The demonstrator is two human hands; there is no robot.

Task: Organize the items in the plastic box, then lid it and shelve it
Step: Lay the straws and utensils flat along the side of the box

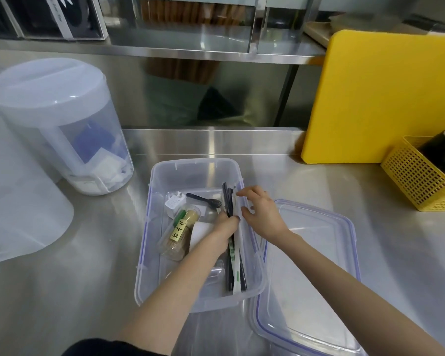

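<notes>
A clear plastic box point(190, 173) sits open on the steel counter. Inside lie a bundle of wrapped chopsticks and dark straws point(235, 263) along the right wall, a bamboo whisk in a clear tube point(181, 232), a black plastic fork point(203, 199) and a white plug adapter point(174, 202). My left hand point(225, 231) is inside the box, fingers closed on the bundle. My right hand point(261, 215) rests over the box's right rim, fingertips pinching the bundle's paper wrappers. The clear lid point(316, 276) with a blue seal lies flat to the right of the box.
A large lidded translucent canister point(59, 129) stands at the left, with another translucent container point(18, 206) nearer. A yellow cutting board point(380, 98) leans at the back right beside a yellow mesh basket point(416, 173). A steel shelf point(216, 51) runs along the back.
</notes>
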